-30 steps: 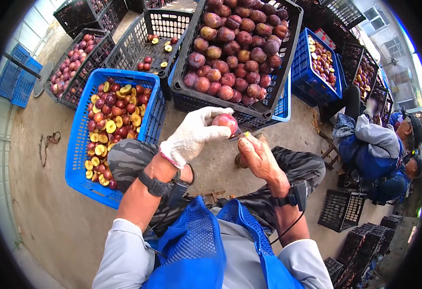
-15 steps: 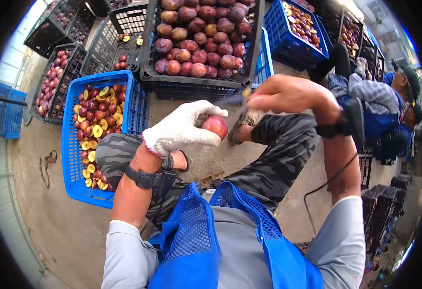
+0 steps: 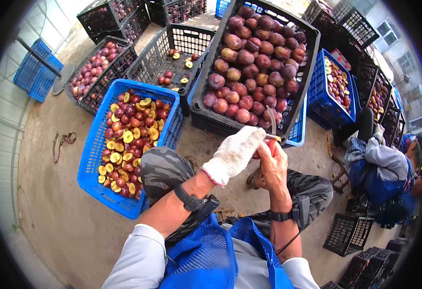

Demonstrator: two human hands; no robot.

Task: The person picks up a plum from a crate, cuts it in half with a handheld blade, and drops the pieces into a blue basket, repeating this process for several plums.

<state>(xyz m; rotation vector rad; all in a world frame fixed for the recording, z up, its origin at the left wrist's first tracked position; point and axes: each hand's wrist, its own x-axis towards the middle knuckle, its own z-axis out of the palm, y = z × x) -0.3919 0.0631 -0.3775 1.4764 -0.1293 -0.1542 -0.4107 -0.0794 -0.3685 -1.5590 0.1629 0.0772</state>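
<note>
My left hand (image 3: 235, 153), in a white knit glove, is closed round a plum (image 3: 255, 155); only a sliver of its red skin shows. Against it, my right hand (image 3: 274, 166) is bare and wrapped round the red handle of a small knife (image 3: 272, 121). Its thin curved blade points up and away from me. Just beyond both hands stands a black crate (image 3: 313, 53) heaped with whole plums (image 3: 252, 58). To the left, by my knee, a blue crate (image 3: 172, 126) holds cut plums (image 3: 129, 135), many with yellow flesh showing.
Behind the blue crate stand a black crate (image 3: 146, 60) with a few plums and another full of plums (image 3: 100, 67). At the right, a person (image 3: 382, 161) sits near a blue crate (image 3: 324, 103). A cord (image 3: 62, 140) lies on the floor.
My right hand has swung in from the right with the knife and now meets my left hand. The left hand has turned, hiding most of the plum. My view has shifted left.
</note>
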